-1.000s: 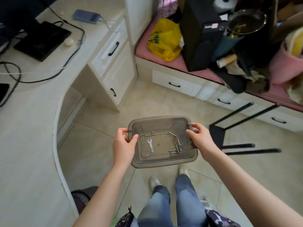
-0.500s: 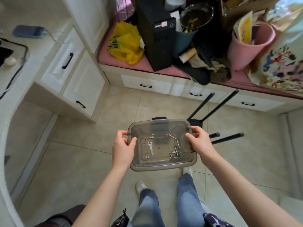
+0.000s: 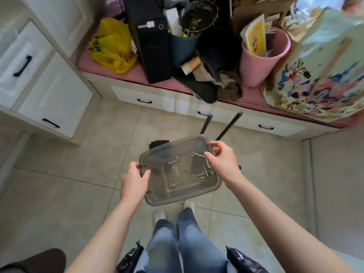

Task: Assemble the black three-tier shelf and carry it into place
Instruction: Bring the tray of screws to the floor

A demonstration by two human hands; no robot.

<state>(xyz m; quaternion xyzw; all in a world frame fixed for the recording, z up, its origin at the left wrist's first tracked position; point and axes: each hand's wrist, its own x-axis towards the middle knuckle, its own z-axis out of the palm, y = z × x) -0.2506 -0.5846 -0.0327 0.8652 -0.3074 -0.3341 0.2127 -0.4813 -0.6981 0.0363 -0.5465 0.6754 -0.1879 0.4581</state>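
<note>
Mid-frame I see the left hand (image 3: 135,181) and right hand (image 3: 222,161) gripping a smoky tray (image 3: 177,200) of screws (image 3: 205,173); the yellow bag (image 3: 112,46) print is unreadable.

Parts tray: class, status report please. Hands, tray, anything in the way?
Hands: left hand grips tray left rim, right hand grips far right corner. Tray held above floor, screws and spanner loose inside. Black shelf legs on floor just beyond.

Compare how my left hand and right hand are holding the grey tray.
The left hand grips the left edge of the tray; the right hand grips its far right corner. The right hand sits beside the loose screws; the left hand is by a bare part. Both pinch the rim, thumb inside.
</note>
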